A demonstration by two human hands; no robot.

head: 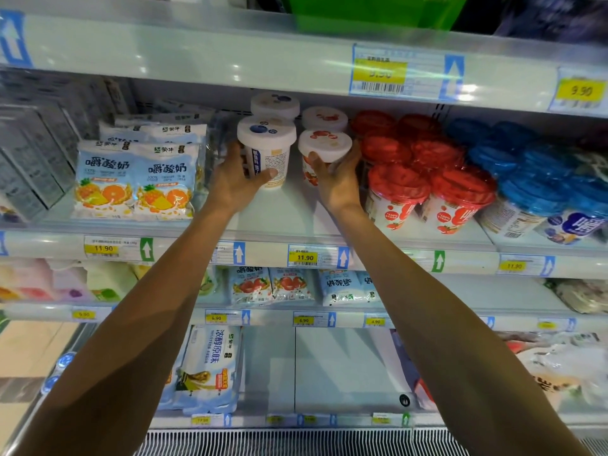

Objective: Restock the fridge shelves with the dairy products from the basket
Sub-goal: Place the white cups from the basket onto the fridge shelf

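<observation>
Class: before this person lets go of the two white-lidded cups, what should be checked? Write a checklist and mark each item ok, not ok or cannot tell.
1. Left hand grips the blueberry cup firmly: ok.
2. Right hand grips the strawberry cup firmly: ok.
3. Blueberry cup upright: ok.
4. Both bases resting flat on the shelf: cannot tell, the hands cover them.
5. Each cup lined up with a matching cup behind: ok.
6. Room for the right hand to withdraw past the red-lidded cups: cannot tell, the fingers are very close to them.
</observation>
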